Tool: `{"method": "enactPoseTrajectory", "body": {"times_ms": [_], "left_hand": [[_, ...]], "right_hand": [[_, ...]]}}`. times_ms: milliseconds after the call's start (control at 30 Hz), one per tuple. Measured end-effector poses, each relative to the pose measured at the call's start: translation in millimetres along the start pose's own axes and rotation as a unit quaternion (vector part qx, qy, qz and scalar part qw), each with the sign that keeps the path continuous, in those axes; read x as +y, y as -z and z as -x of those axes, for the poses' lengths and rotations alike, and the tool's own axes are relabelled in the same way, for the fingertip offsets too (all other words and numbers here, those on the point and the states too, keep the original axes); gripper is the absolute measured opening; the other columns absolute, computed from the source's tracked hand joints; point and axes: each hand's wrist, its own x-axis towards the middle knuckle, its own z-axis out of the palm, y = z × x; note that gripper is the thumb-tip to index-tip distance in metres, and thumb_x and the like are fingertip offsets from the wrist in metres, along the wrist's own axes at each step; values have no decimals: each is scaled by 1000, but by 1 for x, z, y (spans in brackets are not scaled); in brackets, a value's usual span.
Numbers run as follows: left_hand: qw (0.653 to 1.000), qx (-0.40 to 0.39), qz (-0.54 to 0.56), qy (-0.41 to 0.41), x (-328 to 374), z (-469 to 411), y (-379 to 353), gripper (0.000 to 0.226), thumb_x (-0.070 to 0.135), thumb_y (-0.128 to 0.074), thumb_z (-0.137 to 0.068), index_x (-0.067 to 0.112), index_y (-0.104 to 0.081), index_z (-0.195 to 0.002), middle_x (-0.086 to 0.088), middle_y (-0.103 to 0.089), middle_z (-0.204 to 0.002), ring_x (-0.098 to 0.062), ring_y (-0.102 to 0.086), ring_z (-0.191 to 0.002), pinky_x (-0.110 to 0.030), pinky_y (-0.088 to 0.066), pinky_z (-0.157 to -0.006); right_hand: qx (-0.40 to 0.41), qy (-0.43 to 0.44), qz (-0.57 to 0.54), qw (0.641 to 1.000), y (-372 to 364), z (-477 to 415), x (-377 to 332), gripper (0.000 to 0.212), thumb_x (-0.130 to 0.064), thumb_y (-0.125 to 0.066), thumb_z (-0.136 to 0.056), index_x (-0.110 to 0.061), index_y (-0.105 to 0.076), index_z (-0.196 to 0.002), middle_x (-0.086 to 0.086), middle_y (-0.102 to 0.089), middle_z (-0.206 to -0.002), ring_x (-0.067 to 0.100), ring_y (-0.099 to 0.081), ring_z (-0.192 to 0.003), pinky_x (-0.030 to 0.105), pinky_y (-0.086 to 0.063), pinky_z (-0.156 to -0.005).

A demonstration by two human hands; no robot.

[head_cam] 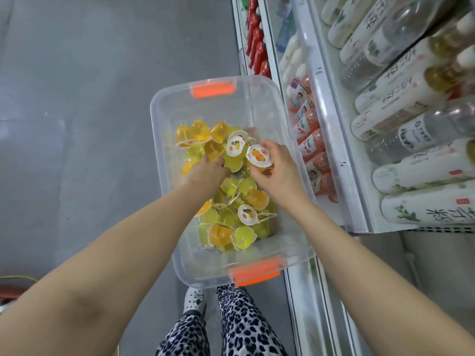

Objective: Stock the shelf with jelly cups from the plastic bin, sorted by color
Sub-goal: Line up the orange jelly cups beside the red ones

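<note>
Shelf (331,140) is lying just right of the plastic bin (180,104), right hand (280,173) nearer, gripping an orange jelly cup (259,155) lid-up by that edge; left hand (208,173) is digging mid-bin among loose jelly cups (231,219), grip unclear.

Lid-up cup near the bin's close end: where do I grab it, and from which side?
Likely from straight above, pinching the rim of the cup: its lid faces up, and other cups packed around it hide its body.
</note>
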Motion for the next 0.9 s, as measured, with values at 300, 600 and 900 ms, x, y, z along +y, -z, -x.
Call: {"method": "enactPoseTrajectory", "body": {"times_ms": [300, 600, 900], "left_hand": [[967, 127, 220, 23, 1, 59, 18, 67, 51, -54, -91, 28, -25, -148, -15, -44, -130, -39, -60, -102, -45, -49, -81], [912, 198, 356, -49, 14, 146, 38, 68, 54, -69, -79, 15, -43, -128, -11, -58, -119, -32, -66, -86, -43, -53, -79], [892, 280, 292, -204, 78, 220, 77, 62, 51, -65, -84, 17, -46, -132, -7, -54, -122, -18, -67, -62, -26, -50, -61]], "right_hand": [[59, 24, 29, 998, 29, 47, -36, 51, -30, -71, -82, -19, -48, -125, -3, -54, -120, 8, -53, -99, 25, -42, -83], [172, 32, 60, 983, 67, 143, -75, 46, -28, -71, -81, -18, -54, -122, -2, -58, -117, 15, -55, -105, 29, -44, -84], [272, -25, 120, 954, 125, 263, -90, 48, -32, -68, -83, -21, -52, -127, -2, -57, -122, 13, -54, -109, 27, -40, -83]]}}
